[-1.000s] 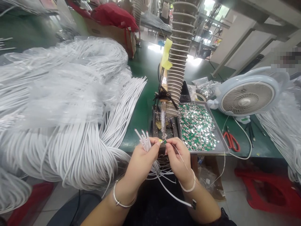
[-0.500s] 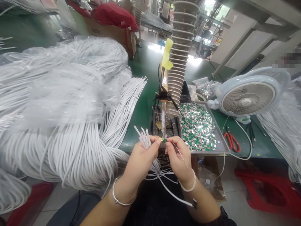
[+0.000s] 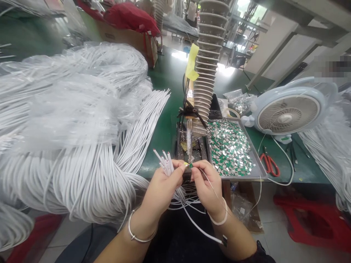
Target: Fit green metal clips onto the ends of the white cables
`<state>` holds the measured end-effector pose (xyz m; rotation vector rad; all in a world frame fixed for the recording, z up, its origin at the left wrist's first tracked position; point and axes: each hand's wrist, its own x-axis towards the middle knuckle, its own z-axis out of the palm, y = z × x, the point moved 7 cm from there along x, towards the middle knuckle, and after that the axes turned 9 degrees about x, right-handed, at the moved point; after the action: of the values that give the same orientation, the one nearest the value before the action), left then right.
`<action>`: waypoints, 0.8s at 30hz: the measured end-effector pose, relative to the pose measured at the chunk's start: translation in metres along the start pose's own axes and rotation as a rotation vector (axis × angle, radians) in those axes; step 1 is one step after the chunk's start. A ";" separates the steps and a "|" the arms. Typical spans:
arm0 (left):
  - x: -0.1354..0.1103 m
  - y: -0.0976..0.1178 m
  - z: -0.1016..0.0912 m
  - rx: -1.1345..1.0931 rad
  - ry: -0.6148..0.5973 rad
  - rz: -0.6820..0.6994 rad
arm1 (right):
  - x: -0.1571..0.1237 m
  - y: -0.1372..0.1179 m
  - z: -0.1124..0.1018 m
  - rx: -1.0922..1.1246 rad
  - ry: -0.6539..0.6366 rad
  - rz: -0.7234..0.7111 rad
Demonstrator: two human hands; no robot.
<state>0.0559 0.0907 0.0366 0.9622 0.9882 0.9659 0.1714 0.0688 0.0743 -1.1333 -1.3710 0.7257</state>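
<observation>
One grip, the left hand (image 3: 161,186), is closed around a sheaf of white cables (image 3: 166,166); at least six cut ends poke up above the thumb. The other grip, the right hand (image 3: 207,184), is narrow, pinching one small green circuit board (image 3: 191,165) at the fingertips, while one thin wire (image 3: 210,182) crosses its back. The board sits just below the tip of one soldering iron (image 3: 189,133); whether they touch cannot be told. One strip of yellow tape (image 3: 192,62) hangs at the iron's upper end. A green label (image 3: 285,139) on the base of one fan (image 3: 287,114) is too small to read, as is a marking on the brown carton (image 3: 123,39). On the worktop (image 3: 161,140), one grey tray (image 3: 260,167) holds loose boards (image 3: 230,148), too many to count, beside one pair of red-handled pliers (image 3: 270,164).
</observation>
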 end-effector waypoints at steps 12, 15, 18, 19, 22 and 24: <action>-0.002 -0.006 0.004 0.051 -0.145 -0.050 | -0.002 -0.013 -0.003 -0.148 0.050 -0.285; -0.002 0.000 0.006 0.049 -0.129 -0.013 | -0.005 -0.011 -0.002 -0.161 0.028 -0.306; -0.002 0.003 0.007 0.068 -0.089 -0.005 | -0.009 -0.007 -0.004 -0.116 0.050 -0.283; -0.002 0.004 0.007 0.075 -0.069 -0.006 | -0.010 -0.005 -0.005 -0.080 0.068 -0.264; -0.001 0.005 0.004 0.095 -0.012 0.000 | -0.013 -0.001 -0.010 0.017 0.124 -0.226; 0.000 0.005 0.003 0.104 0.014 0.007 | -0.013 -0.002 -0.011 0.014 0.140 -0.227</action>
<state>0.0579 0.0917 0.0425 1.0472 1.0555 0.9349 0.1800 0.0540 0.0728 -0.9795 -1.3472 0.4832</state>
